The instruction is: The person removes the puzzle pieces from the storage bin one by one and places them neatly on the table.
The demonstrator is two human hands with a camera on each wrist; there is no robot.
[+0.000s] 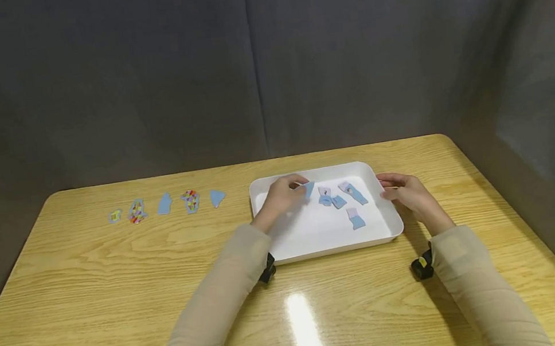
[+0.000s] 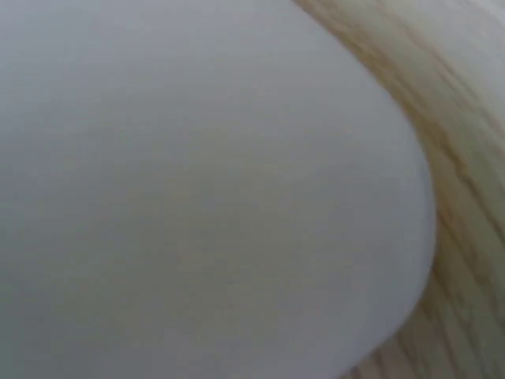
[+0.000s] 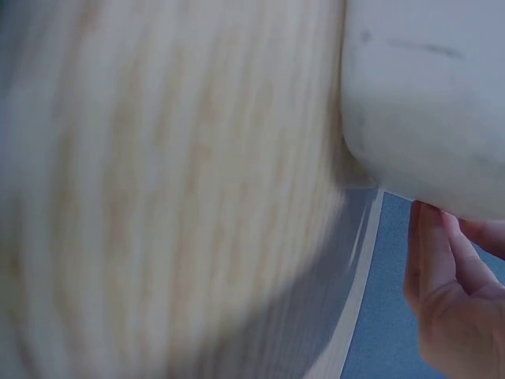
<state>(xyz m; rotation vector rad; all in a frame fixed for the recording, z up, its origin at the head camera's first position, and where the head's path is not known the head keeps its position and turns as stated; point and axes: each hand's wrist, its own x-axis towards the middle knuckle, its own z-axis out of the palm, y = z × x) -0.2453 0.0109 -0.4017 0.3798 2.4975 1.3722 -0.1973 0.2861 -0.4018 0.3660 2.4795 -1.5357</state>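
So there's one blue piece (image 1: 309,190) pinched in the left hand (image 1: 284,195), over the white tray (image 1: 312,244). I count four more pieces (image 1: 356,218) lying in there, bunched toward the right, though two sit so close I can't tell if they overlap. The right hand (image 1: 409,194) has fairly straight fingers touching the tray's right side. Off to the left on the wood table (image 1: 117,308) there's a row of five pieces (image 1: 164,204): two plain blue, three with multicolored bits. Two black wrist cameras (image 1: 422,265), grey curtain (image 1: 152,84) behind. Left hand and sleeve (image 1: 228,283) block part of the tray's left end. Prints are too small to read, and the left wrist view is just blurry white tray and wood.
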